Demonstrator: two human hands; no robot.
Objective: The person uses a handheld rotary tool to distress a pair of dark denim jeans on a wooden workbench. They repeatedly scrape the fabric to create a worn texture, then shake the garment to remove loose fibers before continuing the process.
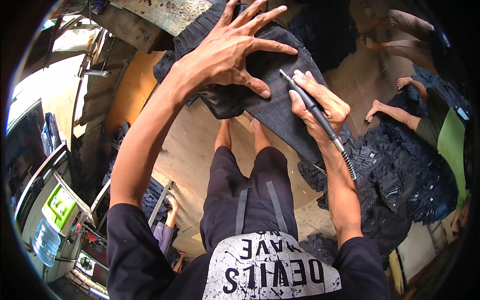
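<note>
Dark denim jeans [285,117] are stretched out in front of me at the upper middle, with one leg slanting down to the right. Across their upper part my left hand [225,55] lies with its fingers spread wide, holding nothing. My right hand [330,105] grips a black pen-shaped rotary handpiece [316,110], whose spring-sheathed cable trails along my forearm. The handpiece's metal tip points up and left over the denim, near my left thumb; whether it touches the cloth I cannot tell.
Heaps of dark garments [390,170] cover the floor on the right, with another dark pile [322,35] beyond the jeans. People sit at the right; a green cloth [452,145] is beside one. A worn board [165,12] stands at top. Lower left holds a blue water bottle [46,242].
</note>
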